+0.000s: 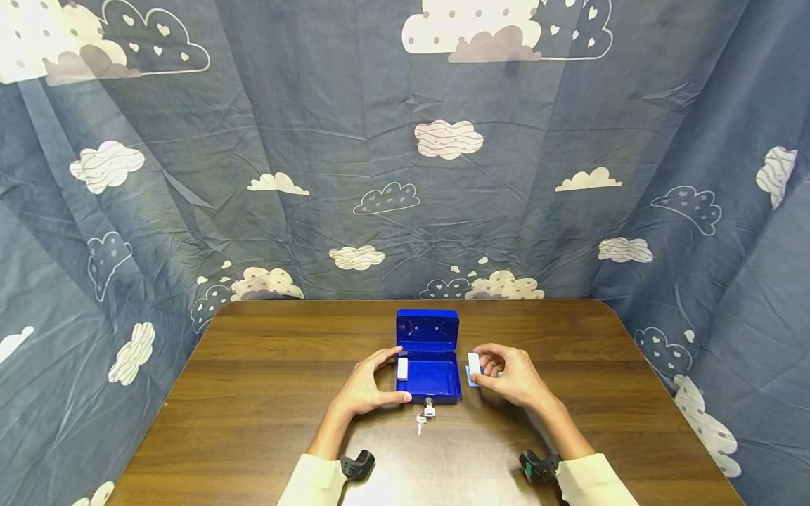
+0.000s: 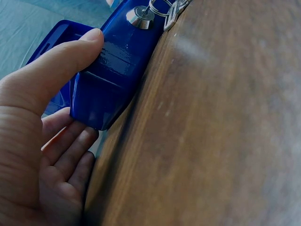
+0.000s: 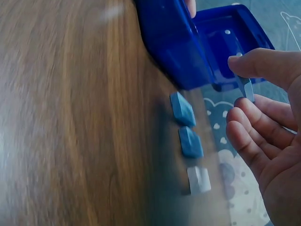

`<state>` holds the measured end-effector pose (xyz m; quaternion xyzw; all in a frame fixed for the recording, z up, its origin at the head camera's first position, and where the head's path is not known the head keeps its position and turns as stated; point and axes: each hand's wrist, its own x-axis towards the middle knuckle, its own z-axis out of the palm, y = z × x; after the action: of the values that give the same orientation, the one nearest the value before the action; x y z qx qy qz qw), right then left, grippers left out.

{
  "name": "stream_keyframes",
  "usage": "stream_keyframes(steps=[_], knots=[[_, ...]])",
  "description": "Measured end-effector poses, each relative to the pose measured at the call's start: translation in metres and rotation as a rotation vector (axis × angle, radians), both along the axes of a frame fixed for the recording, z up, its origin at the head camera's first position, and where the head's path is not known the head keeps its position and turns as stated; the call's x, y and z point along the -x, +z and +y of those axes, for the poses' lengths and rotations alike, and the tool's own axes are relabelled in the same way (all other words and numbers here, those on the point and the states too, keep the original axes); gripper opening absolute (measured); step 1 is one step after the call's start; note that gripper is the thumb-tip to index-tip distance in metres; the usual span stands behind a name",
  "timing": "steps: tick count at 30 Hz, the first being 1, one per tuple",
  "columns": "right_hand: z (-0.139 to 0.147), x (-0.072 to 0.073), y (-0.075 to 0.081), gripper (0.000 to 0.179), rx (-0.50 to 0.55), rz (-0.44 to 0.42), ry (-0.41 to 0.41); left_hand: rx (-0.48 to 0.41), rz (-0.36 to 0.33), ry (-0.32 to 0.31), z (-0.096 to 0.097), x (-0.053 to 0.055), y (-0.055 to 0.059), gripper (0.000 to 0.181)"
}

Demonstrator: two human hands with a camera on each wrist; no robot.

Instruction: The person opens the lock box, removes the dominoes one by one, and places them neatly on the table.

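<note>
While the left hand (image 1: 369, 388) is gripping the open blue cash box (image 1: 433, 380) at its left end, the right hand (image 1: 509, 376) is pinching a white block (image 1: 474, 362) between thumb and fingertips. The held block is hovering just outside the box's right wall; the compartment is lying to its left, and the right hand is plainly the nearer to it. Its long axis is running roughly front to back, nearly parallel to the second white block (image 1: 402, 369) resting inside along the left wall. The box is facing the person, its lid (image 1: 427, 330) standing raised behind and keys (image 1: 421, 423) hanging in front.
</note>
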<state>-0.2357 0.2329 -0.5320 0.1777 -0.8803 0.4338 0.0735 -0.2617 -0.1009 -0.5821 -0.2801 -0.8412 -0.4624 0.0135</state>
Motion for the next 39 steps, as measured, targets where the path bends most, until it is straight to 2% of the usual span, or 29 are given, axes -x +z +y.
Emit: stream_keyframes(steps=[16, 29, 39], knots=[[0.031, -0.002, -0.012, 0.039, -0.005, -0.019, -0.043, 0.024, -0.033, 0.016, 0.000, 0.000, -0.003, 0.095], [0.052, -0.007, -0.016, 0.039, -0.021, -0.002, -0.075, 0.021, -0.009, 0.009, 0.000, 0.000, -0.002, 0.095], [0.067, -0.007, -0.024, 0.040, -0.060, -0.008, -0.099, 0.018, -0.016, 0.007, 0.001, -0.001, 0.001, 0.096]])
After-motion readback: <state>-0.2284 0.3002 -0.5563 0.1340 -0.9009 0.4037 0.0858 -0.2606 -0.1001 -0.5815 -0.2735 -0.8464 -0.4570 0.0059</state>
